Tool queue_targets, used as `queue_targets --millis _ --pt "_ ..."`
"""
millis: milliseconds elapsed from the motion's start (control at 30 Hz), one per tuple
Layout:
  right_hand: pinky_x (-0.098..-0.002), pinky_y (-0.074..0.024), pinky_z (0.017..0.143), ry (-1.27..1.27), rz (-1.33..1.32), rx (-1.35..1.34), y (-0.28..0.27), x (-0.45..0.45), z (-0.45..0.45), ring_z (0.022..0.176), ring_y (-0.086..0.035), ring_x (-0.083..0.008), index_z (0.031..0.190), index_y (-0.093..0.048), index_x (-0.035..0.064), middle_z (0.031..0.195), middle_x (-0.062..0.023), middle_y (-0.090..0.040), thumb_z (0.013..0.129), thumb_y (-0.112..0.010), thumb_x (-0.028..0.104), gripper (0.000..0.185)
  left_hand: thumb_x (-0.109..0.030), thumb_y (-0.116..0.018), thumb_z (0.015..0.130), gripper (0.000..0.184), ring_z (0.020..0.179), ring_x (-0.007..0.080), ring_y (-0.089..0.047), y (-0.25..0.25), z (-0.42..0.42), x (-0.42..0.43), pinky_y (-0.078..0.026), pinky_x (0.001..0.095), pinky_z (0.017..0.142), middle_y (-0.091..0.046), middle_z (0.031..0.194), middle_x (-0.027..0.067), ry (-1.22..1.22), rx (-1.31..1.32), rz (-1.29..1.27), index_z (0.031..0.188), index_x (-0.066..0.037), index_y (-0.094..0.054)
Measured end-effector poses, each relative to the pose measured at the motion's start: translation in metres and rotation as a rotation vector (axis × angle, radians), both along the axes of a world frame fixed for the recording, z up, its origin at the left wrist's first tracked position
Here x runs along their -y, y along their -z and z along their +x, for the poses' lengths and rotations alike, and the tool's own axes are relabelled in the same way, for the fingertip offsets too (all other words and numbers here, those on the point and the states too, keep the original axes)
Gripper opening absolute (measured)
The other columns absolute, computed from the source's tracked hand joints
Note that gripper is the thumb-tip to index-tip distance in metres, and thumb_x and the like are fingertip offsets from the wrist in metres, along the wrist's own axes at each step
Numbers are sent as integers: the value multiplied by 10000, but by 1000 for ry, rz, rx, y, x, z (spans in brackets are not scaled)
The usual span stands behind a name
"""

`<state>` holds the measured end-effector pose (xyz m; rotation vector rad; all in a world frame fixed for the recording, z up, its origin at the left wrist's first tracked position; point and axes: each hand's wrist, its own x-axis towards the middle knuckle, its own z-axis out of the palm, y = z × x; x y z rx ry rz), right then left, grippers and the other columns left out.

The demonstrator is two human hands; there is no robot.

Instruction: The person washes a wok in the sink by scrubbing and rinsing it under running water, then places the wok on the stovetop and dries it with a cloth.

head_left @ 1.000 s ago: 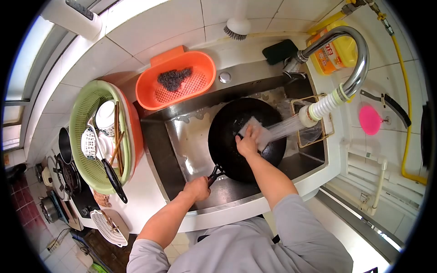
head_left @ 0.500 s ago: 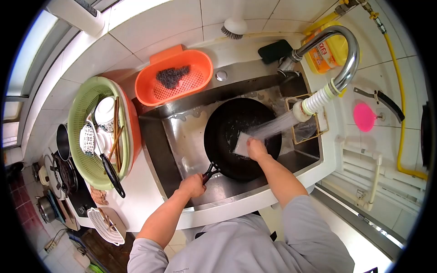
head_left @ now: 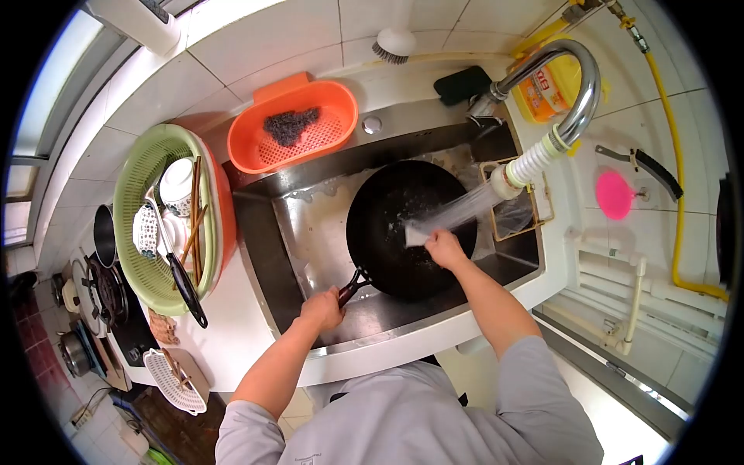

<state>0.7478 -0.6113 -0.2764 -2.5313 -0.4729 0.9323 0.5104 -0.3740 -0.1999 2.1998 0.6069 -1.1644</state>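
Note:
A black frying pan [head_left: 387,194] lies in the metal sink [head_left: 298,232], its handle pointing toward the lower left. My left hand [head_left: 322,308] is closed around that handle. My right hand [head_left: 446,249] pinches a white sponge [head_left: 416,236] over the inside of the pan. From the chrome faucet [head_left: 593,85], through its white hose end [head_left: 535,167], a spray of water runs into the pan beside the sponge. The sponge is seen at an angle, partly blurred by the spray.
An orange strainer basket [head_left: 341,136] with a dark scouring pad stands behind the sink. On the left counter, a green basket [head_left: 128,232] holds bowls, chopsticks and a black-handled utensil. A wire-framed rack [head_left: 496,232] sits at the sink's right; a yellow jug [head_left: 542,97] stands behind the faucet.
The sponge has turned from lying flat to a tilted, narrower view, and my right hand has shifted slightly right. My left hand stays on the handle. The whole view has shifted a little.

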Motion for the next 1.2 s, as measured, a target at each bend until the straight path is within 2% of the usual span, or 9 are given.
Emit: queue_targets --millis 167,267,400,500,667,800,900,1000,1200 --pt "-384 -506 788 744 485 -368 -10 0 8 877 -634 -248 1079 -598 -48 982 -103 -639 811 -603 103 308 -312 -695 798 486 1043 377 -603 -5 4 4 -487 466 885 -635 1080 203 -46 3 -3 1165 -58 -501" --pt "-372 -489 815 844 678 -669 -22 -1 9 937 -619 -250 1118 -591 -41 1056 -131 -644 826 -603 102 325 -283 -699 800 547 1117 383 -555 -10 1 8 -467 457 931 -576 1182 204 -71 112 61 1232 -34 -475" --pt "-367 -498 835 912 798 -788 -22 3 11 940 -618 -237 1172 -565 -44 1066 -117 -635 890 -582 74 306 -219 -685 817 597 1176 397 -494 -19 13 13 -422 436 998 -485 1278 204 -173 609 165 1313 -5 -430" --pt "-377 -503 844 945 799 -693 -19 5 10 946 -619 -236 1189 -559 -41 1083 -123 -632 934 -545 111 297 -224 -646 874 520 1154 340 -526 -24 42 25 -396 400 1019 -537 1242 190 -250 731 56 1296 12 -456" --pt "-388 -500 865 1049 844 -738 -42 -3 7 951 -622 -236 1177 -569 -11 1096 -129 -630 969 -496 158 279 -265 -612 928 430 981 193 -603 10 120 64 -467 324 890 -646 1121 126 -956 329 -788 1233 26 -528" --pt "-388 -504 887 968 904 -944 -73 -5 4 983 -630 -231 1169 -567 0 1109 -124 -632 961 -484 109 249 -212 -624 907 344 850 163 -622 -7 166 87 -494 304 767 -670 1007 105 -991 401 -678 1158 21 -593" --pt "-387 -509 894 767 1040 -850 -75 0 2 1019 -628 -227 1196 -543 -4 1135 -121 -627 940 -482 54 270 -168 -628 891 243 788 155 -626 9 176 90 -497 307 713 -681 895 75 -919 586 -526 1044 19 -654" --pt "-387 -502 902 806 1013 -857 -85 -3 3 1035 -624 -232 1226 -520 -2 1156 -127 -619 893 -520 -16 334 -141 -620 896 218 801 149 -628 18 181 87 -499 303 716 -681 909 73 -942 555 -469 1044 15 -653" --pt "-360 -502 881 767 1077 -641 -95 -13 -2 995 -625 -218 1218 -533 -5 1116 -112 -627 811 -619 -62 420 -132 -589 929 200 802 168 -634 6 188 93 -508 321 702 -666 934 94 -1130 460 -843 1058 18 -612"
